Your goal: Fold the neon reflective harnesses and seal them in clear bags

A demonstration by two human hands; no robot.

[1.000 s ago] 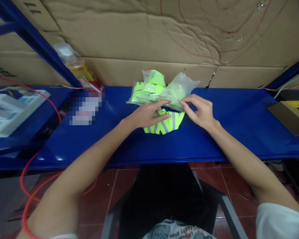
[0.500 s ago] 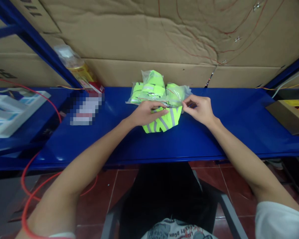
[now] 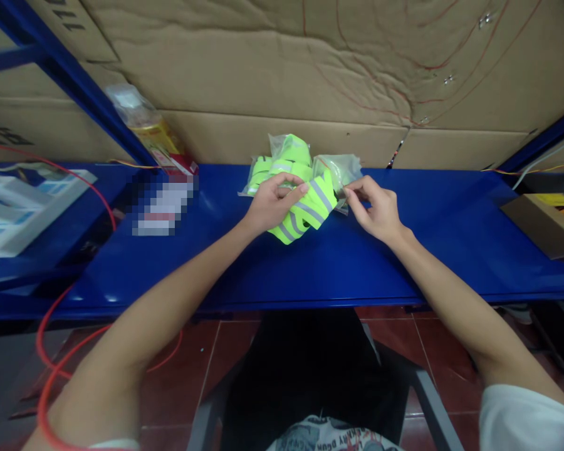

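Bright yellow-green reflective straps with grey stripes hang in a bunch over the blue shelf. My left hand is closed on them, thumb and fingers pinching the top edge. A clear plastic bag lies just behind the straps. My right hand pinches the near right edge of this bag between thumb and forefinger. Further left, behind my left hand, clear bags filled with yellow-green straps lie in a heap. How far the held straps still reach into the open bag is hard to make out.
The blue shelf runs across, backed by a cardboard wall. A bottle stands at the back left, near a blurred patch. An open cardboard box sits at the right. A red hose loops down at the left.
My left hand has lifted and turned the straps up across the bag's front. The bag now looks emptier. My right hand stays nearly in place at the bag's edge.
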